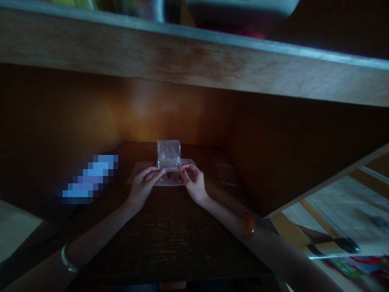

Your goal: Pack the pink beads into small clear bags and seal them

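A small clear plastic bag [169, 152] is held up by its near edge. My left hand [145, 182] pinches one corner of that edge, and my right hand [194, 182] pinches the other. Behind and below it, another clear bag [170, 182] lies on the dark wooden surface with small red and dark bits in or on it, partly covered by the held bag and my fingers. Further flat clear bags lie to either side, one at the left [140, 168] and one at the right [226, 173]. Whether the held bag contains anything is too dim to tell.
The dark wooden surface [170, 235] sits inside a deep compartment under a thick shelf edge [194, 65]. A pixelated bright blue rectangle [91, 180] is at the left. Side panels [304, 150] stand close on both sides. Blurred items rest on the shelf above.
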`<state>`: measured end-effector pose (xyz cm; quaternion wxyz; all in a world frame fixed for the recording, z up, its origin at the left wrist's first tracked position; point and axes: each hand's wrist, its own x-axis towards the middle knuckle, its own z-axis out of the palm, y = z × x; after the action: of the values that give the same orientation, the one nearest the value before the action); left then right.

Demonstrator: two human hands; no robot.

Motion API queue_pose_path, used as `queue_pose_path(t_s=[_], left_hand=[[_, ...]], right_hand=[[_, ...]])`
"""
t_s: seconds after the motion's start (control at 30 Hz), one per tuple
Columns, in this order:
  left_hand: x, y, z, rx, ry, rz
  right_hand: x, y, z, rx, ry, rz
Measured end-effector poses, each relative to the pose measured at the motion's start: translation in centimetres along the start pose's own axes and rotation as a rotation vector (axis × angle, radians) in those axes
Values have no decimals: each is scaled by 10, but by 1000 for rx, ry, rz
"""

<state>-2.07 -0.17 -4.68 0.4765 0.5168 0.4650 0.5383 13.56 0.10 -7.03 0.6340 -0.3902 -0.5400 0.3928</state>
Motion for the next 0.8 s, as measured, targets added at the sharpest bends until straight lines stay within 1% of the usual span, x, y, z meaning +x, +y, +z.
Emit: queue_pose_path(t_s=[0.13,0.23,0.5,0.7,0.8], left_hand=[[0,0,0,-24,29,57],[-1,-1,-1,10,40,95],[2,-6,-3,15,87,47],[1,-2,-2,13,108,32],[2,-2,-2,-10,99,25]], right_hand=[[-1,-2,0,-8,1,-9],[-1,-3,1,-9,-2,-17],[-2,-4,1,15,-23,-17],[-2,-4,2,35,-39,-25],[-2,-3,1,45,-37,-33]])
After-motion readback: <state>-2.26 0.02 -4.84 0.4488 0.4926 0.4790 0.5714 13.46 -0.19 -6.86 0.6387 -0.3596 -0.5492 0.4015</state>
